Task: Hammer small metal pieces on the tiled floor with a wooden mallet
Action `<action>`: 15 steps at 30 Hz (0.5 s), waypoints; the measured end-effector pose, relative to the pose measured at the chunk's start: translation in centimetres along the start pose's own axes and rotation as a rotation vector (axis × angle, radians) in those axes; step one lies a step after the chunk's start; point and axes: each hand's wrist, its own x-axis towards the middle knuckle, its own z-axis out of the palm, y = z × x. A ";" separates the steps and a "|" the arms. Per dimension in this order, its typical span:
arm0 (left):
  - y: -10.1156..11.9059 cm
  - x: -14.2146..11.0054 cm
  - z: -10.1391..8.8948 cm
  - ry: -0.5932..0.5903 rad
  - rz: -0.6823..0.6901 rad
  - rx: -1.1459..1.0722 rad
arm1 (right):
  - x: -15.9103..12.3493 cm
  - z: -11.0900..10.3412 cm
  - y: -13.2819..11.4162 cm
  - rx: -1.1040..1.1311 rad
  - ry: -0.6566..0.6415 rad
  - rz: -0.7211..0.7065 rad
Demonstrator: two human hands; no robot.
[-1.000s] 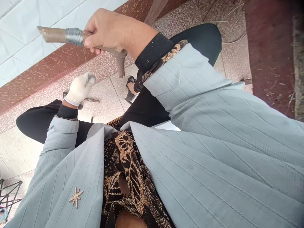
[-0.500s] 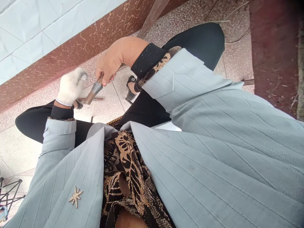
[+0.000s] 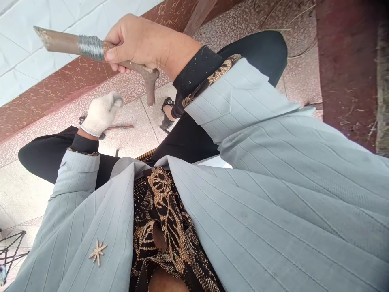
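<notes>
My bare right hand [image 3: 136,42] is raised at the top of the view, closed around a wooden-handled tool [image 3: 91,48] bound with a coil of grey wire. Its bent end points down below my fist. My left hand [image 3: 101,112], in a white knit glove, is lower down above my left knee. Its fingers are curled into a fist, and whatever they hold is hidden. A thin metal rod [image 3: 120,127] lies on the floor tiles just beyond the gloved hand.
I sit with knees apart in black trousers and a grey pinstriped jacket. A black sandal [image 3: 166,111] rests on the tiled floor between my legs. A red-brown marbled ledge [image 3: 45,95] and white wall tiles run behind. A black wire frame [image 3: 10,249] stands at the lower left.
My right hand swung the tool down toward the gloved hand half a second ago. It has since lifted back up to the top of the view. The gloved hand stayed nearly still.
</notes>
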 end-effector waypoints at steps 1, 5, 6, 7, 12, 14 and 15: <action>0.2 -0.1 0.1 -0.014 0.011 0.012 | 0.2 0.2 0.2 0.008 0.056 0.028; 0.8 -0.6 -0.2 -0.053 0.035 0.076 | 0.7 0.1 0.7 -0.389 0.112 0.179; 0.8 -0.7 -0.5 -0.044 0.024 0.086 | 0.8 0.0 0.8 -0.591 0.061 0.207; 0.7 -0.8 -0.8 -0.025 0.005 0.092 | 0.8 0.1 1.0 -0.787 -0.028 0.236; -0.6 -0.9 -2.3 0.085 -0.076 0.116 | 0.6 0.8 1.0 -0.992 -0.649 0.344; -1.2 -0.7 -2.5 0.113 -0.104 0.118 | 0.3 0.8 0.3 -0.898 -0.752 0.276; -1.5 -0.5 -2.6 0.130 -0.125 0.118 | 0.1 0.7 -0.1 -0.857 -0.765 0.229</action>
